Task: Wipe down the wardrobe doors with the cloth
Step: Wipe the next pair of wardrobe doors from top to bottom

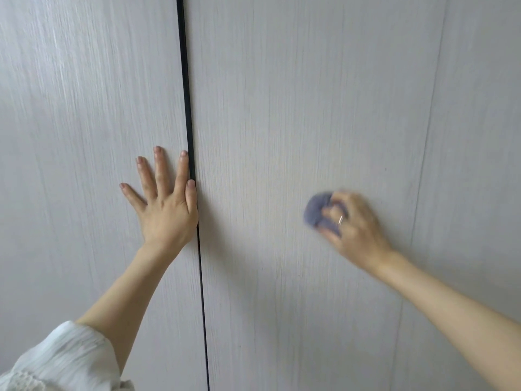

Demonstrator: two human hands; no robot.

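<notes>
Cloth point(317, 211), bunched and blurred, sits under my right hand point(356, 224), fingers curled round it against the right door point(310, 108); my left hand point(166, 204) presses flat, fingers spread, on the left door point(84, 108).

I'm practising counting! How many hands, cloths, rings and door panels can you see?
Hands: 2, left hand and right hand
Cloths: 1, blue-grey cloth
Rings: 1, ring
Door panels: 3, left door, middle door, right door
Total: 7
</notes>
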